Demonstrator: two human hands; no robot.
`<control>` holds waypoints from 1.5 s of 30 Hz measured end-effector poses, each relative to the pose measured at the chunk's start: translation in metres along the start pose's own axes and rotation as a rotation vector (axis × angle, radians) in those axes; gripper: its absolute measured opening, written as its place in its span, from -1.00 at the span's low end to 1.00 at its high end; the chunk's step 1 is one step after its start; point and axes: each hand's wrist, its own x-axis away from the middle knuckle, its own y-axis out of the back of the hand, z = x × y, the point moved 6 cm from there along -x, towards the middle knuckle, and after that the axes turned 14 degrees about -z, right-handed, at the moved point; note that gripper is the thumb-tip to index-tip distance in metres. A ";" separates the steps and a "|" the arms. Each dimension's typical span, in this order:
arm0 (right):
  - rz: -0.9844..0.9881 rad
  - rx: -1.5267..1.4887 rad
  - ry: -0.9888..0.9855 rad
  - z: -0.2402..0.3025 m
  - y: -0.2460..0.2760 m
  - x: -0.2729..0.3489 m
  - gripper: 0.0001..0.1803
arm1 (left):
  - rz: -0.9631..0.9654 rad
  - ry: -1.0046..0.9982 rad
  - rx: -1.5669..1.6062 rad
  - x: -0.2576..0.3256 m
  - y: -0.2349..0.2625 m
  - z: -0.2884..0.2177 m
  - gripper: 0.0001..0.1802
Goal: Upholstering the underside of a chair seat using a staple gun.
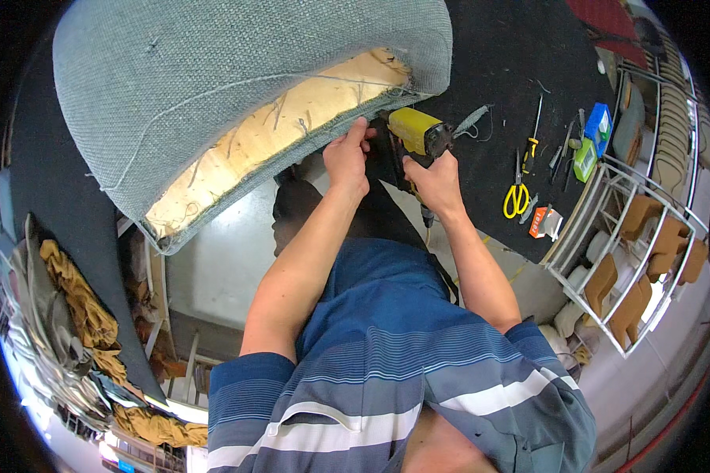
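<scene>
A large seat piece covered in grey-blue woven fabric (213, 87) rests at the far left, with bare wooden board (284, 118) showing along its near side. Loose threads and cut fibres lie on that wood. My left hand (347, 158) is closed at the folded fabric edge, its fingertips pinching the border. In my right hand (435, 183) is a yellow and black staple gun (415, 130), gripped by the handle. Its nose points left, against or very near the fabric edge just right of my left fingers; the exact contact is hidden.
On the black-covered table (497, 71) at the right lie yellow-handled scissors (517, 197), a screwdriver (532, 146), an orange-and-white small box (544, 223), and blue (599, 126) and green boxes (584, 160). A white metal rack (599, 307) holds brown pieces. Folded cloth (79, 299) is piled left.
</scene>
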 end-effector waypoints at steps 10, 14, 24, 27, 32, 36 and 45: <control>-0.036 0.125 0.015 -0.007 -0.010 0.003 -0.75 | -0.034 0.009 0.033 0.002 0.000 -0.002 -0.80; -0.139 0.223 0.143 0.001 -0.013 0.002 -0.74 | -0.025 0.009 0.044 -0.001 0.000 -0.001 -0.81; -0.043 0.152 0.026 -0.004 -0.013 0.008 -0.70 | -0.018 -0.010 0.034 -0.003 0.002 0.000 -0.81; -0.051 0.186 0.028 -0.001 -0.017 0.010 -0.70 | -0.020 -0.006 0.065 -0.006 0.003 0.001 -0.82; -0.036 0.211 0.007 -0.001 -0.017 0.011 -0.66 | -0.062 0.031 -0.025 -0.005 0.004 0.003 -0.82; -0.069 0.264 0.015 -0.004 -0.025 0.009 -0.62 | -0.019 0.027 -0.004 -0.010 0.008 0.004 -0.80; -0.084 0.102 0.090 -0.008 -0.023 0.006 -0.72 | 0.004 0.017 0.015 -0.005 0.028 -0.003 -0.77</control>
